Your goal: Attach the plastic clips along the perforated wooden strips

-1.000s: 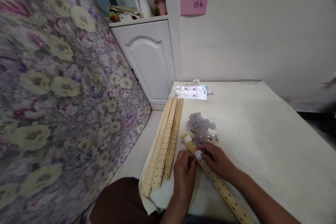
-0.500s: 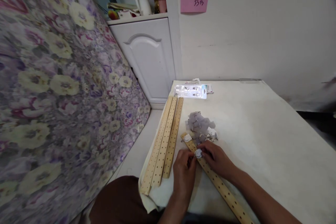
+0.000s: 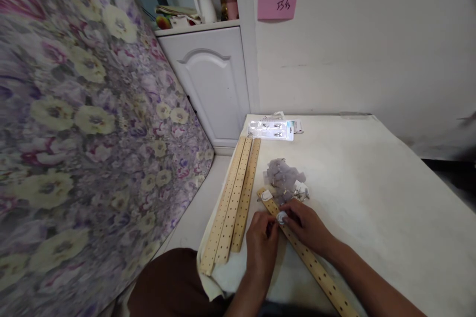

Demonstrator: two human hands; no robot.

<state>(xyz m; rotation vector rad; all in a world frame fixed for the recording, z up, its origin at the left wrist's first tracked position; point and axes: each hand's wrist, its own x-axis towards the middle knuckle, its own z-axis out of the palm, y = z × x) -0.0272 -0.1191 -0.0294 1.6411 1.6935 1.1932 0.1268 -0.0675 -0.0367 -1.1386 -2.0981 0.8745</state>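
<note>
I'm watching from head view: right hand is narrowly pinching the white round piece over the perforated strip, near its far end, probably for steadiness. Left hand is curling in opposite, fingertips at the piece's edge; can't tell whether they're gripping anything. Strip is lying slantwise, likely for two-handed access. Grey heap is sitting just beyond, presumably for easy reach; three other strips are resting leftward, seemingly out of the way.
</note>
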